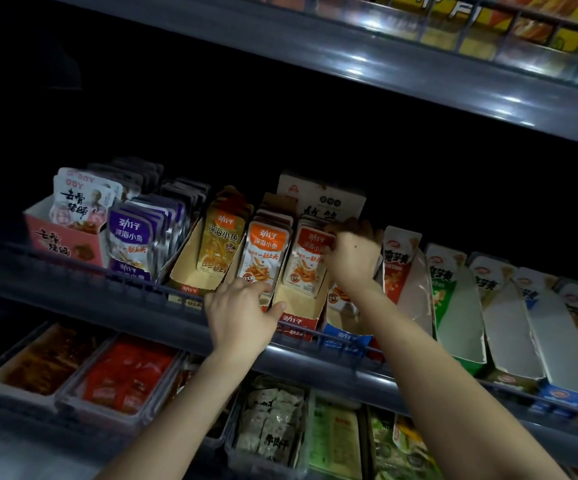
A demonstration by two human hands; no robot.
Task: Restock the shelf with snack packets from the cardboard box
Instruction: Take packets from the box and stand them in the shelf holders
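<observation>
- Right hand (353, 258): fingers curled over the top edge of the red-topped snack packets (306, 268), pinching the front of the row from above.
- Left hand (242, 317): fingers loosely spread, thumb laid against the front-left corner of the open-fronted cardboard box (298, 308). It braces the box rather than gripping it.
- The packets stand upright in that box on the middle shelf (124, 303), just beside the orange packets (263, 258).
- Step in hand, as I judge it: seating and squaring the row.
- Method: press the box back with my thumb so it cannot slide, then push the tops rearward together and keep the faces forward.
- Risk: a front packet could tip over the low lip.
</observation>
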